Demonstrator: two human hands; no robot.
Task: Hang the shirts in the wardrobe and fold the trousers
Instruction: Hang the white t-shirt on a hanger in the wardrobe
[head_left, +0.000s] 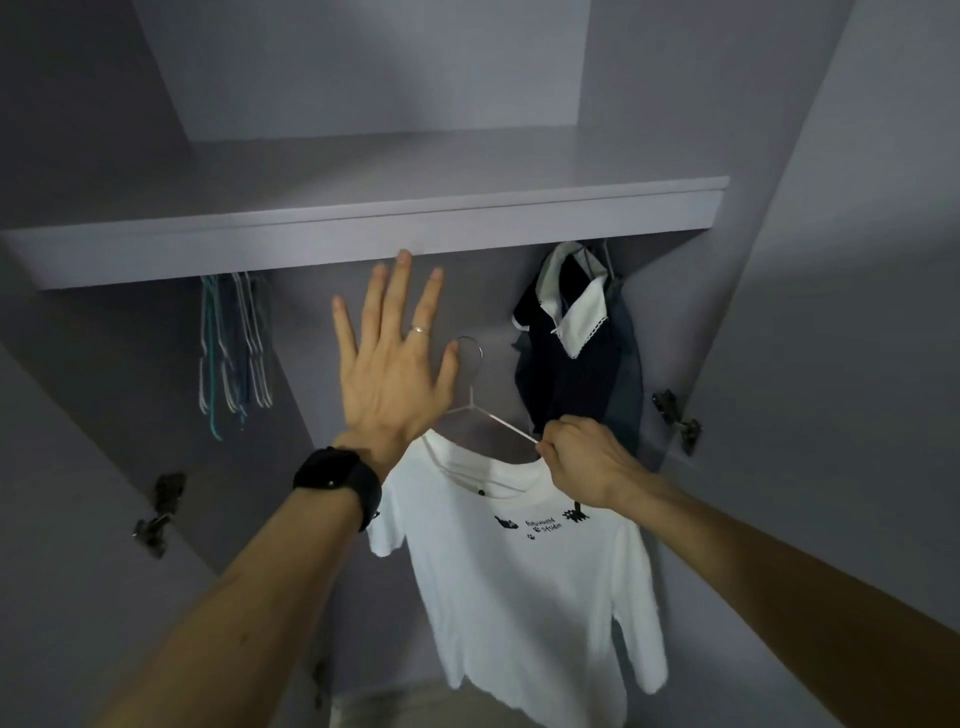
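A white T-shirt (524, 587) with small black prints hangs on a thin wire hanger (475, 379) in front of the open wardrobe. My right hand (582, 457) grips the hanger's right shoulder together with the shirt's collar. My left hand (395, 358) is raised with its fingers spread and straight, just left of the hanger's hook, fingertips near the shelf edge; it holds nothing. A dark shirt with a white collar (576, 353) hangs inside at the right, over a grey-blue garment. The rail itself is hidden behind the shelf.
A grey shelf (363, 228) crosses the wardrobe above the hanging space. Several bare hangers (234, 353) hang at the left. Door hinges show at the left (158, 512) and at the right (678, 421), on the open doors.
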